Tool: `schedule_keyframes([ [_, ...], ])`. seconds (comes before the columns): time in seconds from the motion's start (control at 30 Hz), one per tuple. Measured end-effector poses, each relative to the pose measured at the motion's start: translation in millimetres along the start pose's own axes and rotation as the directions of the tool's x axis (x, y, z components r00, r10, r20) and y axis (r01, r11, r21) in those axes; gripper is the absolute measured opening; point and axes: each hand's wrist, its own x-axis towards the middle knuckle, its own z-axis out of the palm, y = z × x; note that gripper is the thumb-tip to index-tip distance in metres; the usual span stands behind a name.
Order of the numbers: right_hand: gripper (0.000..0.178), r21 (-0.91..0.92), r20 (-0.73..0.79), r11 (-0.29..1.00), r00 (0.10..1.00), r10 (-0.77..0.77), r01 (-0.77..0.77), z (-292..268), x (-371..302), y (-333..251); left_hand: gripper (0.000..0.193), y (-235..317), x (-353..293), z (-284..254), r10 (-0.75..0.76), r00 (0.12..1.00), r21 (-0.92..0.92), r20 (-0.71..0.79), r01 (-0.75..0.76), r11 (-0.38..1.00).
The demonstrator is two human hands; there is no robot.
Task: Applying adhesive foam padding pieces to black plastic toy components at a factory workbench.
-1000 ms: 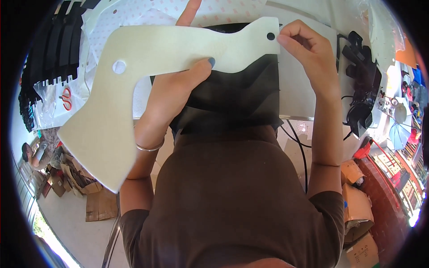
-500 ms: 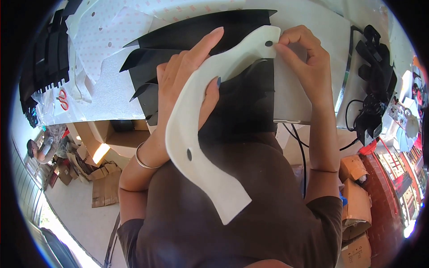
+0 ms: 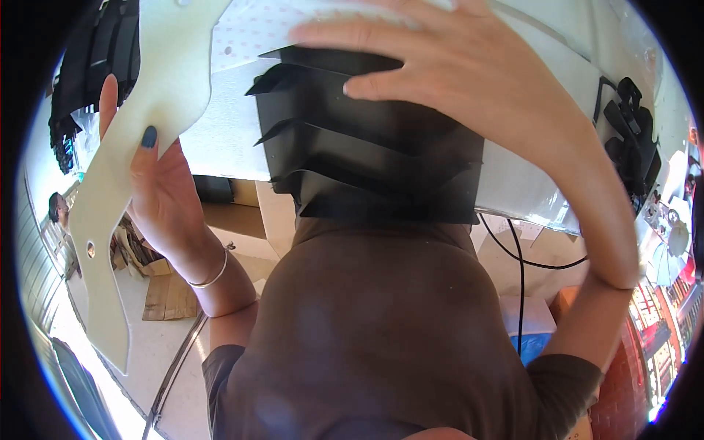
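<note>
Over on the person's left, I see the left hand (image 3: 165, 183) pinching a long, wavy, cream-coloured flat sheet with round holes (image 3: 172, 70), its thumb on top. The sheet sticks out above and below that hand. Well apart, the blurry right hand (image 3: 462, 66) spreads its fingers over thin, black, curved pieces (image 3: 367, 150). I can't tell if they touch. Between the hands shows a white tabletop (image 3: 229, 143).

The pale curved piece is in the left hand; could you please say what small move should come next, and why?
Probably bring the right hand across to steady the pale curved piece: only the left hand holds it, and its lower end is unsupported.
</note>
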Motion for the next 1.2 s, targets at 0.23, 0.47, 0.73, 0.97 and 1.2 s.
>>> schedule_keyframes([
  [0.23,0.011,-0.228,0.431,0.786,0.783,-0.448,0.575,-22,39,3,0.06,13,-14,-16,0.019,0.982,-0.134,-0.189,-0.045,0.99],
  [0.47,0.011,-0.346,0.401,0.914,0.914,-0.058,0.21,-67,41,-45,0.043,39,-18,-51,0.236,0.83,-0.014,-0.505,-0.281,0.959],
  [0.73,0.02,-0.164,0.039,0.963,0.974,0.223,-0.214,37,3,-83,0.053,-5,-11,5,0.072,0.997,-0.139,-0.041,-0.077,0.987],
  [0.97,0.016,0.368,-0.058,0.863,0.918,0.393,-0.346,14,-17,-74,0.036,-12,-11,55,-0.23,0.951,0.005,0.208,0.234,0.972],
  [1.2,0.009,0.861,0.038,0.172,0.398,0.916,-0.478,10,-92,-27,0.032,-19,-1,110,-0.336,0.834,0.101,0.438,0.325,0.94],
])
